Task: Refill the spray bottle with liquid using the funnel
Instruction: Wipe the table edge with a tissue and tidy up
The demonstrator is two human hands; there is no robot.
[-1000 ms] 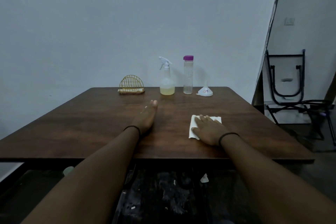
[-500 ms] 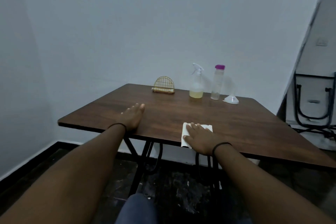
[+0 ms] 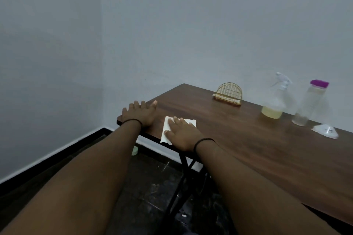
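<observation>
Two hands, fingers flat, gripping nothing: right hand (image 3: pixel 180 134) atop one napkin (image 3: pixel 179 127), left hand (image 3: pixel 140 113) beside it. Far right of napkin: one spray bottle (image 3: pixel 276 99), one capped bottle (image 3: pixel 309 105), one funnel (image 3: pixel 325 130), one wire holder (image 3: pixel 228 94). Now viewed further from the left.

Head-worn wide-angle camera looks forward and down across the table's (image 3: pixel 248 149) left corner, bottles at far right.
</observation>
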